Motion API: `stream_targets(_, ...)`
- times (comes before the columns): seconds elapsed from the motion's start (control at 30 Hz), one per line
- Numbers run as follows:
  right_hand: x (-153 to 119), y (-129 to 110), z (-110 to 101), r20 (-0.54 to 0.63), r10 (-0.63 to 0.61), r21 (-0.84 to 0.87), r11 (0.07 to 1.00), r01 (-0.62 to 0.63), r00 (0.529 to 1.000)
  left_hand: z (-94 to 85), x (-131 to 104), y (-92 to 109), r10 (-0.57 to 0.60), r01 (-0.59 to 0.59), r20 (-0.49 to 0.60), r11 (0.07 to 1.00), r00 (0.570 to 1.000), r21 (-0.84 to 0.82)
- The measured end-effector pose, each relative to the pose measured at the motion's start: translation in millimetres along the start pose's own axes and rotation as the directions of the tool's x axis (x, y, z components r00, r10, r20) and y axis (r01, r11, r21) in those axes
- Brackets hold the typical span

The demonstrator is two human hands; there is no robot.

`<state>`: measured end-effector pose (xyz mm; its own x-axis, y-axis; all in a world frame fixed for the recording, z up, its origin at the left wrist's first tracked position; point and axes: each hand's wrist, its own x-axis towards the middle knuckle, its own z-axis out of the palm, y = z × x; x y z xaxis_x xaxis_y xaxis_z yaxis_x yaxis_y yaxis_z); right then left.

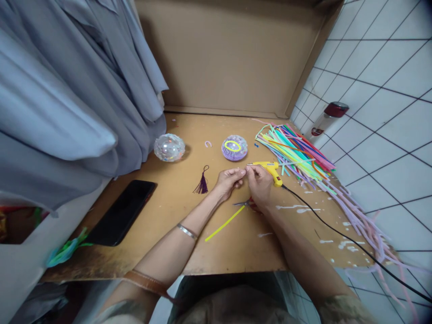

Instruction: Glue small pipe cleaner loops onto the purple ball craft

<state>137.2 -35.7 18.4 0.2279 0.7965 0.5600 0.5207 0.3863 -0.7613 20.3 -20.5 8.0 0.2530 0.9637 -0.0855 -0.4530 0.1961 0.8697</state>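
Note:
Near the middle of the desk, my left hand [231,181] and my right hand [259,182] meet with fingertips pinched together. Whatever lies between the fingers is too small to make out. Just behind my right hand lies a yellow glue gun [270,168]. Scissors [247,203] are partly hidden under my right hand, beside a yellow pipe cleaner [224,223]. A purple-banded ball [234,148] with a yellow ring on it sits beyond my hands. To the left are a dark tassel [202,181], a small pale curved piece [208,144] and a clear ball [169,147].
Colourful pipe cleaners [297,150] spread along the right side, near a red-capped bottle [327,119]. A black cable [320,217] runs to the lower right. A black phone [123,211] lies at left, below grey cloth [84,81].

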Motion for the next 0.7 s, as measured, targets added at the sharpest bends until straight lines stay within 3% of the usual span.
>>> stream_targets(0.3, -3, -4, 1, 0.032, -0.011, -0.015, 1.000, 0.012, 0.999, 0.9, 1, -1, 0.024, -0.025, 0.033, 0.999, 0.999, 0.025)
stream_targets(0.53, 5, 0, -3, -0.049, 0.159, 0.111, 0.982, -0.153, 0.986, -2.2, 4, -1, 0.063, -0.062, -0.022, 0.998, 0.998, 0.013)
stream_targets(0.7, 10, 2, -9, -0.050, 0.170, 0.081, 0.983, -0.166, 0.984, -5.6, 6, 2, 0.088, -0.087, -0.049, 0.996, 0.995, 0.017)
